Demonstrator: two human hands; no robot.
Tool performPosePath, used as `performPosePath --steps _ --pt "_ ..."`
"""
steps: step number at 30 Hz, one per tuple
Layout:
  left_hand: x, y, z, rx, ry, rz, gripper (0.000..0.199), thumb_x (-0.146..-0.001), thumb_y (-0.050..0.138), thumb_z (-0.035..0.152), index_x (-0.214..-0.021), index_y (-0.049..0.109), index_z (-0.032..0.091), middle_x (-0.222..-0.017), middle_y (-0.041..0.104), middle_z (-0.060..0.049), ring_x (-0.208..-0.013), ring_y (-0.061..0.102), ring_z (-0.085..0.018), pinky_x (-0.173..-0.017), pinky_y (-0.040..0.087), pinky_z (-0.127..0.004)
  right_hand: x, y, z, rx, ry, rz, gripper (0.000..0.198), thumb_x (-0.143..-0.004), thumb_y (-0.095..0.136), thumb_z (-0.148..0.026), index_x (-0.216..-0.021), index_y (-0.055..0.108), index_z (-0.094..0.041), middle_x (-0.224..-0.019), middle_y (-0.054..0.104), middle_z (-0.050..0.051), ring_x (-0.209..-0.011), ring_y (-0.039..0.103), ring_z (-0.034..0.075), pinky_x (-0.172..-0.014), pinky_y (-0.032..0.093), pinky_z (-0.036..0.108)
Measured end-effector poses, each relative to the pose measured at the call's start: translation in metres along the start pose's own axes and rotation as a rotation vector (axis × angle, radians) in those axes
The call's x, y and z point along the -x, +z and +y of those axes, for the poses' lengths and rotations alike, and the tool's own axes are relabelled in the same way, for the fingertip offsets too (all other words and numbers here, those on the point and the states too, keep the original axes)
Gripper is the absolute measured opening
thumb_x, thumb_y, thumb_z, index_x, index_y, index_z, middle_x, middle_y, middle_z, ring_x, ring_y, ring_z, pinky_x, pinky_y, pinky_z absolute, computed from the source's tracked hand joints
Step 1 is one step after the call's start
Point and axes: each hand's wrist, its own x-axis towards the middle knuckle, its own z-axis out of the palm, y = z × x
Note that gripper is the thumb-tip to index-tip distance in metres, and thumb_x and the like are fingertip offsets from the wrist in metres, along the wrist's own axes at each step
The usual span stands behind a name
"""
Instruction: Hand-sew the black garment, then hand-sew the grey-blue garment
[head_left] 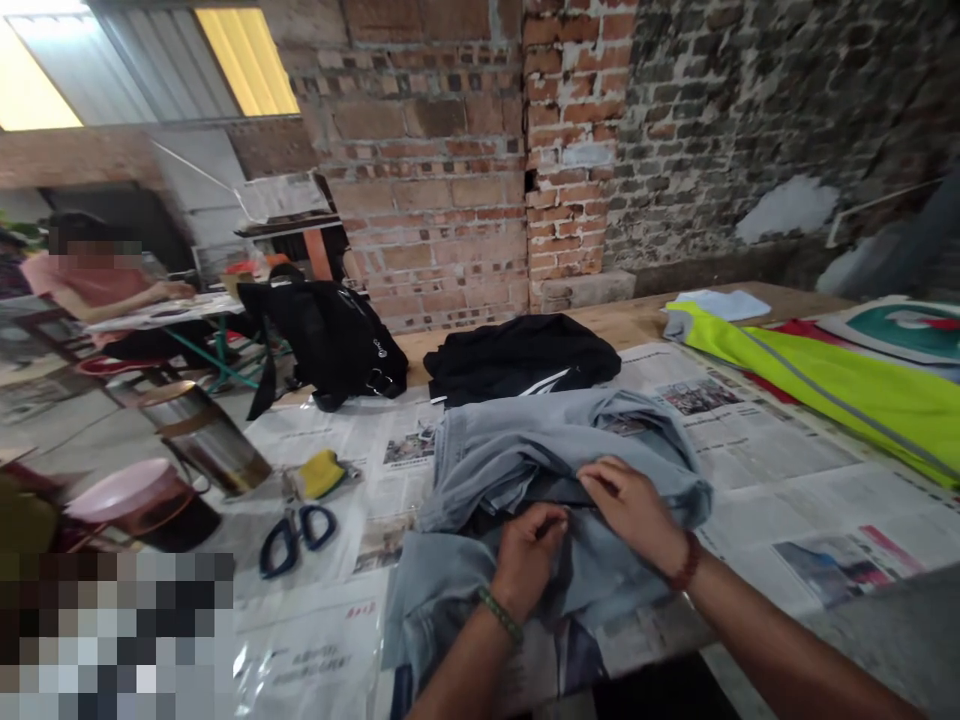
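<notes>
A crumpled grey-blue garment (480, 440) lies in folds in front of me on newspaper. My left hand (529, 555), with a green bead bracelet on the wrist, is over its near part; thumb and fingers are pinched together, and what they hold is too small to tell. Just to the right, my right hand (630, 505), wearing a dark red bracelet, pinches a fold of the same garment by a dark opening. The fingertips of both hands are close to each other but apart. Scissors (298, 535) with dark blue handles lie left of the garment.
Newspaper (780, 470) covers the table. A yellow sponge-like piece (322, 474), a steel flask (206, 435) and a pink-lidded jar (150, 505) stand left. Behind are a black backpack (322, 335) and black clothing (525, 355); right, a neon-yellow garment (825, 385) and an iron (904, 330). A person sits far left.
</notes>
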Motion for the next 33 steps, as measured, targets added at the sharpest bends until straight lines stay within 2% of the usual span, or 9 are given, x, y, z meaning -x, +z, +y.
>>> performPosePath --steps 4,6,10,16,20,23,29,33 --pt "0.001 0.001 0.003 -0.048 0.104 -0.014 0.014 -0.074 0.052 0.020 -0.076 0.066 0.018 -0.074 0.064 -0.001 -0.072 0.055 -0.014 -0.069 0.042 -0.023 -0.014 0.006 -0.006 -0.137 0.181 -0.394 0.030 -0.079 0.047 -0.034 -0.062 0.062 -0.015 -0.052 0.051 -0.002 -0.044 0.043 0.008 -0.046 0.033 0.021" --pt "0.002 0.001 0.005 -0.046 0.128 -0.017 0.014 -0.074 0.052 0.019 -0.073 0.065 0.018 -0.073 0.063 0.000 -0.072 0.054 -0.014 -0.069 0.041 -0.022 -0.013 0.009 -0.006 -0.266 0.257 -0.484 0.032 -0.078 0.049 -0.039 -0.064 0.062 -0.013 -0.048 0.046 -0.004 -0.042 0.038 0.007 -0.043 0.028 0.020" --pt "0.001 0.002 0.005 0.007 0.081 -0.004 0.012 -0.073 0.052 0.020 -0.073 0.063 0.017 -0.067 0.059 0.001 -0.065 0.050 -0.012 -0.064 0.039 -0.021 -0.004 0.011 0.000 -0.556 0.371 -0.429 0.029 -0.071 0.060 -0.040 -0.082 0.064 -0.013 -0.059 0.052 -0.003 -0.048 0.040 0.005 -0.045 0.027 0.018" --pt "-0.006 -0.002 0.006 0.175 -0.086 -0.009 0.010 -0.066 0.060 0.025 -0.065 0.062 0.015 -0.058 0.052 0.003 -0.057 0.043 -0.010 -0.057 0.033 -0.021 -0.001 0.017 0.010 -0.732 0.411 -0.335 0.026 -0.069 0.063 -0.038 -0.071 0.056 -0.014 -0.055 0.050 -0.005 -0.045 0.040 0.005 -0.045 0.027 0.019" --pt "-0.009 -0.008 0.007 0.375 -0.271 -0.113 0.021 -0.058 0.069 0.033 -0.068 0.064 0.014 -0.058 0.055 0.003 -0.054 0.043 -0.008 -0.055 0.033 -0.021 -0.004 0.020 0.013 -0.824 0.424 -0.266 0.028 -0.069 0.063 -0.041 -0.073 0.053 -0.015 -0.063 0.057 -0.003 -0.043 0.042 0.004 -0.044 0.028 0.019" --pt "-0.011 -0.011 0.006 0.447 -0.373 -0.154 0.029 -0.052 0.075 0.035 -0.068 0.067 0.013 -0.059 0.058 0.002 -0.053 0.045 -0.008 -0.055 0.033 -0.022 -0.007 0.024 0.012 -0.863 0.425 -0.205 0.029 -0.067 0.065 -0.041 -0.069 0.052 -0.015 -0.060 0.057 -0.002 -0.041 0.042 0.004 -0.043 0.027 0.018" --pt "-0.011 -0.014 0.005 0.516 -0.414 -0.133 0.030 -0.046 0.078 0.037 -0.062 0.067 0.014 -0.054 0.058 0.002 -0.050 0.046 -0.009 -0.053 0.033 -0.023 -0.015 0.030 0.007 -0.960 0.475 -0.124 0.030 -0.062 0.070 -0.039 -0.066 0.052 -0.015 -0.057 0.056 -0.003 -0.040 0.043 0.003 -0.040 0.027 0.017" --pt "-0.009 -0.016 0.005 0.507 -0.419 -0.134 0.029 -0.044 0.080 0.034 -0.060 0.067 0.013 -0.054 0.058 0.002 -0.050 0.045 -0.008 -0.053 0.033 -0.022 -0.024 0.021 0.005 -1.003 0.484 -0.082 0.032 -0.059 0.072 -0.037 -0.067 0.050 -0.015 -0.056 0.056 -0.005 -0.039 0.044 0.003 -0.038 0.031 0.015"
